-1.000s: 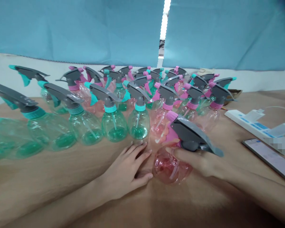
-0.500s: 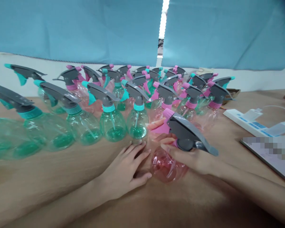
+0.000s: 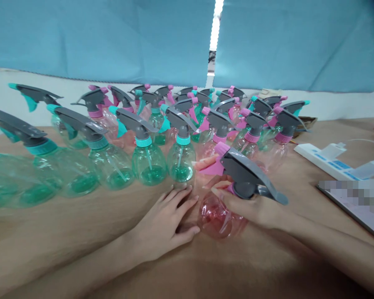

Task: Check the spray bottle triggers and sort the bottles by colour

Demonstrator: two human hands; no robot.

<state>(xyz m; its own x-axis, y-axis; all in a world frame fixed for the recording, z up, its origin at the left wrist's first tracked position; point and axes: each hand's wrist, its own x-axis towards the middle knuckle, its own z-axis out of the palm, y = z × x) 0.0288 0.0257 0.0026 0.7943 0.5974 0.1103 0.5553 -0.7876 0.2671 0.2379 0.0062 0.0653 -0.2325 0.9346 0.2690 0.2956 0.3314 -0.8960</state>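
Note:
My right hand [image 3: 252, 205] is wrapped round the neck of a pink spray bottle [image 3: 220, 216] with a grey trigger head [image 3: 246, 176], which stands on the brown table [image 3: 81, 232] just in front of me. One finger reaches up by its pink trigger. My left hand [image 3: 166, 224] lies flat on the table to the bottle's left, fingers spread, thumb close to the bottle's base. Its fingertips point at a green spray bottle [image 3: 181, 160] in the front row.
Several green and pink spray bottles [image 3: 112, 162] stand in rows across the table's back and left. A white power strip [image 3: 327, 162] and a flat device [image 3: 355, 199] lie at the right. A blue curtain [image 3: 112, 37] hangs behind.
My right hand has shifted the pink bottle slightly away from me and stood it more upright, a finger now showing at the trigger. The left hand has stayed put.

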